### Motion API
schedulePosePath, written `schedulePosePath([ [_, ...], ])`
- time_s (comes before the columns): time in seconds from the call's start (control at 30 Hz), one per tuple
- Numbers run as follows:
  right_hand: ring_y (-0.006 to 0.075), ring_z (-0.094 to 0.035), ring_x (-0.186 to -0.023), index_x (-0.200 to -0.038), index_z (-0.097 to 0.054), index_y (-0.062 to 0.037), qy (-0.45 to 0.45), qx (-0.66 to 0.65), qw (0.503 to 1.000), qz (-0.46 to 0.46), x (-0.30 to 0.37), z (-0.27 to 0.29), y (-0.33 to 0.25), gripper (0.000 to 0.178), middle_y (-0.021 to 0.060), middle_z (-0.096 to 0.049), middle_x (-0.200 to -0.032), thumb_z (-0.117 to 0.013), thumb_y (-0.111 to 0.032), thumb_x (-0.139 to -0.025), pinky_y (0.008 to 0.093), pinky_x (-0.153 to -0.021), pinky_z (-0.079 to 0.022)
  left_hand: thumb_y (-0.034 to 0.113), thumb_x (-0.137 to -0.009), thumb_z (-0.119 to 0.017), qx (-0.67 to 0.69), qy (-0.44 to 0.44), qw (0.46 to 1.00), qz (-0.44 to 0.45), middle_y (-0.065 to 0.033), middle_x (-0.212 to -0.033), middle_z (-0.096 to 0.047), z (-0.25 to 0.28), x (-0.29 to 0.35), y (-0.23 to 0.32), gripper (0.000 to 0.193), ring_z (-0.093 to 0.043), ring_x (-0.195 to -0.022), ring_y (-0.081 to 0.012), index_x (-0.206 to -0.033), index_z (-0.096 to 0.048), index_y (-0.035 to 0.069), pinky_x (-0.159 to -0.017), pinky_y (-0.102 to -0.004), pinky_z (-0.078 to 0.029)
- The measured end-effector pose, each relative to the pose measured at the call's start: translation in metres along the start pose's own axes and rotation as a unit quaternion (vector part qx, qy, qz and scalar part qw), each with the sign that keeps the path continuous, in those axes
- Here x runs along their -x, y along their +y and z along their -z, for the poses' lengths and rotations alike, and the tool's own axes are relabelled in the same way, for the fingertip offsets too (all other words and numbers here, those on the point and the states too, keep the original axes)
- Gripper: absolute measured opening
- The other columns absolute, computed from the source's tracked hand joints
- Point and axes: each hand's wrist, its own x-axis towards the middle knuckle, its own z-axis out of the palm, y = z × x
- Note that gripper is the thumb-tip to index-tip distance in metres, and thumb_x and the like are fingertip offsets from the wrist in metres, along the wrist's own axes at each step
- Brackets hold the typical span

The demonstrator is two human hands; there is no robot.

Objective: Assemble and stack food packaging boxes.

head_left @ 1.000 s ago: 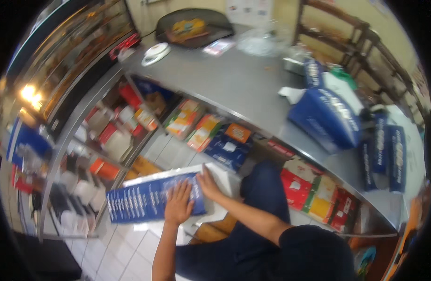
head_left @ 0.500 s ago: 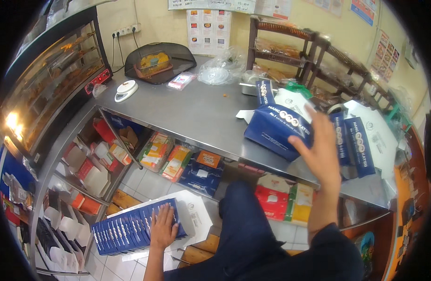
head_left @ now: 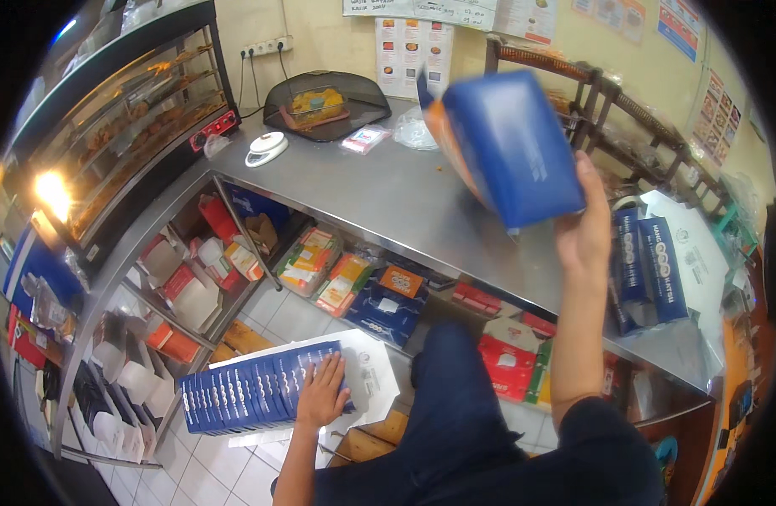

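My right hand is closed on the lower right side of a blue cardboard food box, held up above the steel counter. The box is blurred, with an orange inside edge showing at its left. My left hand lies flat, fingers stretched out, on the right end of a long row of nested blue cardboard boxes. A white flap sticks out from under that hand. More blue boxes with white flaps stand at the counter's right end, beside my right forearm.
A lit glass display cabinet stands at the left. On the counter are a white scale and a black mesh cover with a food container. Brown racks line the back right. Folded cartons fill the shelf below.
My right hand has taken hold of the blue box and lifted it up off the counter, away to the back. My left hand stays on the row of boxes. The view has shifted slightly.
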Motion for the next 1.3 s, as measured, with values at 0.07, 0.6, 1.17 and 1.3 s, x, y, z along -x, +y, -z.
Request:
schedulePosePath([
  [0.07,0.0203,-0.061,-0.114,-0.136,-0.057,-0.0022,-0.008,-0.069,0.997,-0.039,-0.003,-0.009,0.01,0.045,0.0077,-0.065,-0.124,-0.069,-0.026,-0.099,0.0383,-0.103,-0.048,0.037,-0.1,-0.05,0.003,-0.004,1.0,0.014,-0.015,-0.164,-0.037,-0.001,0.001,0.0,0.067,-0.034,-0.152,-0.0336,-0.158,-0.037,0.005,-0.124,-0.056,-0.021],
  [0.6,0.0166,-0.055,-0.13,-0.149,-0.043,0.0055,-0.498,-0.132,0.739,-0.434,0.162,0.0,0.109,0.08,0.012,-0.059,-0.144,-0.086,-0.011,-0.083,0.0326,-0.113,-0.04,0.033,-0.102,-0.048,0.06,-0.15,0.98,0.119,-0.0128,-0.162,-0.04,-0.005,0.014,-0.002,0.05,-0.031,-0.153,-0.0298,-0.143,-0.053,0.005,-0.126,-0.0511,-0.02],
  [1.17,0.0146,-0.06,-0.107,-0.133,-0.05,-0.0001,-0.344,0.11,0.828,-0.429,0.346,0.094,0.318,0.039,0.0079,-0.06,-0.124,-0.063,-0.022,-0.104,0.0326,-0.095,-0.05,0.032,-0.101,-0.051,-0.01,-0.03,0.998,0.045,-0.014,-0.168,-0.029,-0.003,-0.007,-0.002,0.058,-0.029,-0.155,-0.0316,-0.158,-0.042,0.024,-0.126,-0.0528,-0.02],
  [1.3,0.0126,-0.056,-0.098,-0.132,-0.047,-0.0034,-0.302,0.203,0.854,-0.372,0.339,0.117,0.332,0.039,0.004,-0.058,-0.107,-0.064,-0.024,-0.104,0.0273,-0.086,-0.048,0.032,-0.102,-0.048,-0.009,-0.04,0.998,0.046,-0.0149,-0.168,-0.028,-0.002,-0.008,-0.002,0.054,-0.029,-0.155,-0.0327,-0.155,-0.046,0.029,-0.125,-0.0539,-0.02],
])
